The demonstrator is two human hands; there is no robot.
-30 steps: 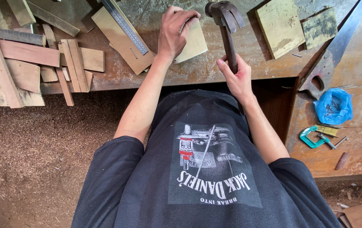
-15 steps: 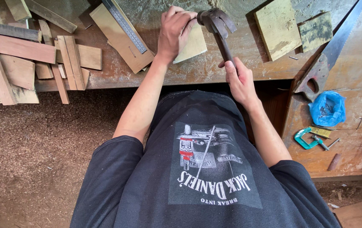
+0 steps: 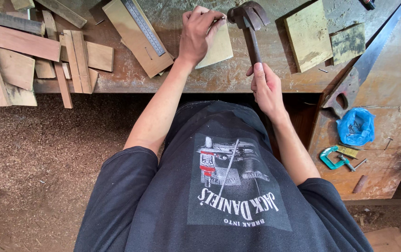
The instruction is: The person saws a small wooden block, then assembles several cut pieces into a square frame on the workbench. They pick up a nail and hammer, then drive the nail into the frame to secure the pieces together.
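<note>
The person stands at the workbench (image 3: 256, 79) and is nailing. The left hand (image 3: 198, 32) rests on a small pale board (image 3: 219, 46), its fingertips pinched as if around a nail, which I cannot see clearly. The right hand (image 3: 266, 88) is closed around the handle of the claw hammer (image 3: 249, 21), whose head is just beside those fingers. The next blow should be short and straight, away from the fingertips.

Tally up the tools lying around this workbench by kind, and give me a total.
Claw hammer, held in the right hand: 1
Metal ruler: 1
Hand saw: 1
Green C-clamp: 1
Total: 4 tools
The left hand rests on a pale wood board; loose wood offcuts are not counted.
</note>
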